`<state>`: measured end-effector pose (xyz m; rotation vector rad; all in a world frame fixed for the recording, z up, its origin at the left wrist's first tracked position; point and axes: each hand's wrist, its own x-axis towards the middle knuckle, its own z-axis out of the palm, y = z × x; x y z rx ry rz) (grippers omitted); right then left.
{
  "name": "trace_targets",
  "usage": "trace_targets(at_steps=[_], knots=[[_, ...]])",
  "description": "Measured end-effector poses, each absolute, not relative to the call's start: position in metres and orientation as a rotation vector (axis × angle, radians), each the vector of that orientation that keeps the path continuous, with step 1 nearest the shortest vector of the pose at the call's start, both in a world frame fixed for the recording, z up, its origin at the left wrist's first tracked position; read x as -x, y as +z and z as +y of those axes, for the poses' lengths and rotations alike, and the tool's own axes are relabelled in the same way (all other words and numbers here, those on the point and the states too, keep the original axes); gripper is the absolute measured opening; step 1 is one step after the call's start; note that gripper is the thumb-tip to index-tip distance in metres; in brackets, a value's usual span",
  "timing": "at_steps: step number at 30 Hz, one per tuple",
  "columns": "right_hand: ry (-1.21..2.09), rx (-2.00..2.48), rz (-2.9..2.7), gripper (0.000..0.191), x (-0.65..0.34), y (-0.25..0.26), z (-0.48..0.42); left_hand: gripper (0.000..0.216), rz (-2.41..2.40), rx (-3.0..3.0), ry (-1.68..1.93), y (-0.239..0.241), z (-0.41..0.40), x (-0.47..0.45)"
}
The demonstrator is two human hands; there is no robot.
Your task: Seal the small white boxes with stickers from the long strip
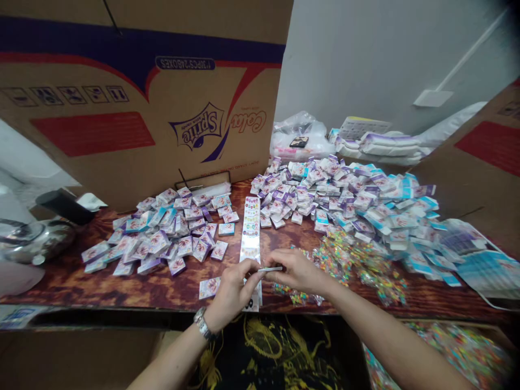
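Note:
Near the front edge of the table, my left hand (236,288) and my right hand (298,272) pinch a thin, small white box (270,269) between them, seen edge-on. Its contents, if any, are hidden. A long strip of stickers (251,222) lies flat beneath and beyond my hands, with rows of colourful round designs. Beside my left hand rests a single small printed box (209,287), partly covered by the fingers. Just right of my right hand are many clear packets of colourful candy (339,257).
Piles of small boxes lie at left (158,238) and at right (325,189). A large cardboard carton (142,124) stands behind, another carton (487,162) at right. Flat unfolded boxes (483,260) sit at the right edge. More candy packets (459,352) fill a box below the table.

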<state>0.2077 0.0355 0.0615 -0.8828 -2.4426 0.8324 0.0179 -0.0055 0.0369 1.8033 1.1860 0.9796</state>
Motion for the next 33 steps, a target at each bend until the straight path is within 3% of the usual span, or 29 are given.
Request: trace_targets(at_steps=[4,8,15,20,27,33], knots=[[0.996,0.822,-2.419,0.014,-0.203,0.061,0.035,0.017,1.220,-1.869,0.975,0.039,-0.009,-0.008],[0.816,0.839,-2.380,0.012,-0.197,0.064,0.036,0.021,1.425,-1.894,0.961,0.037,-0.017,0.030],[0.707,0.859,-2.305,0.011,-0.189,0.054,0.041,0.066,1.752,-2.367,0.354,-0.006,-0.038,0.081],[0.625,0.764,-2.368,0.014,-0.184,0.049,0.034,0.042,1.807,-2.379,0.146,-0.023,-0.035,0.077],[0.289,0.623,-2.398,0.017,-0.164,0.050,0.023,0.038,1.417,-2.148,0.670,0.026,-0.036,0.066],[-0.156,0.454,-2.629,0.018,-0.167,0.068,0.020,0.038,1.262,-2.058,0.722,0.051,-0.034,0.054]])
